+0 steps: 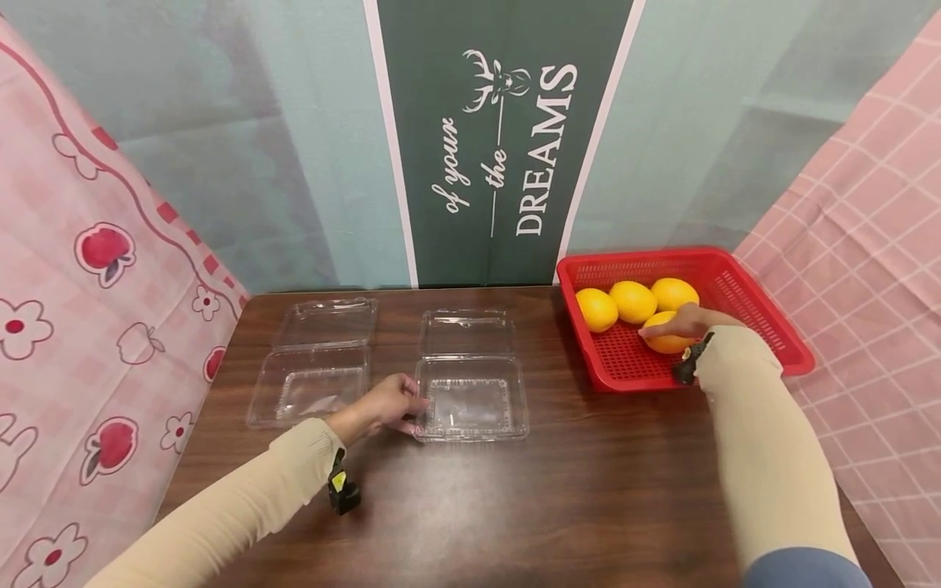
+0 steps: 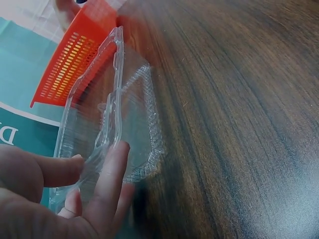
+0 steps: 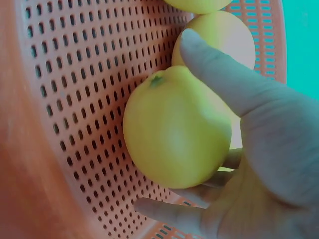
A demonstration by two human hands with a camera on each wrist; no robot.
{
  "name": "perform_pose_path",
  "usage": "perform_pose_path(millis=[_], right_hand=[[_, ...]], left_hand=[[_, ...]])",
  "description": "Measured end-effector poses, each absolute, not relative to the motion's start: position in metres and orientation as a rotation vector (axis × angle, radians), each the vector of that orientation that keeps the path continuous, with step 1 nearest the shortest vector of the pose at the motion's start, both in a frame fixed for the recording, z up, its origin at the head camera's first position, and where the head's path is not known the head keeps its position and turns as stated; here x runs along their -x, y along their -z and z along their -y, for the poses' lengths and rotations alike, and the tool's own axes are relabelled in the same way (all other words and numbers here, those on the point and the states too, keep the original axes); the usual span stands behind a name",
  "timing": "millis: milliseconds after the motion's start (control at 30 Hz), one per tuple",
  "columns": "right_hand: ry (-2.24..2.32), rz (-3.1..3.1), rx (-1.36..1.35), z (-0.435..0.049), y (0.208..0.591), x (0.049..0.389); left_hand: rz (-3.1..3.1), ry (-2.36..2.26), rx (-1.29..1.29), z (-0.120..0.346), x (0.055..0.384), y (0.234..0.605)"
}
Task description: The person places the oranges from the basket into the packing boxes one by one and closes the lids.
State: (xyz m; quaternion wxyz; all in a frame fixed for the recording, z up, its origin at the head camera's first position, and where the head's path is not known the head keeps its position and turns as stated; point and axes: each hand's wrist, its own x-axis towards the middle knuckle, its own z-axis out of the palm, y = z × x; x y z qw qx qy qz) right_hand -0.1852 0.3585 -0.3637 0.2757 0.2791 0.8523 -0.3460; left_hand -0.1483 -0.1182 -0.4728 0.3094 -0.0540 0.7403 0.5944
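In the head view my left hand (image 1: pixel 397 402) is at the left side of a clear plastic hinged container (image 1: pixel 470 412), which lies with its lid opened back. The left wrist view shows the thumb and fingers pinching the container's rim (image 2: pixel 115 107). My right hand (image 1: pixel 694 322) reaches into a red plastic basket (image 1: pixel 610 377) and holds a yellow-orange orange (image 1: pixel 667 341). In the right wrist view, the thumb lies along one side of that orange (image 3: pixel 174 129) and the fingers pass partly hidden behind it; the little finger sticks out past it.
A second clear hinged container (image 1: pixel 312 384), also opened out, lies to the left on the brown wooden table (image 1: pixel 559 498). More oranges (image 1: pixel 632 302) sit along the back of the basket. Printed curtains hang behind and on both sides.
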Motion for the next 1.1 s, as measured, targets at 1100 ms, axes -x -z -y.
perform_pose_path(millis=[1100], right_hand=[[0.697,-2.294,-0.416,-0.378,0.402,0.234]], left_hand=[[-1.784,-1.699,0.197,0.128,0.163,0.479]])
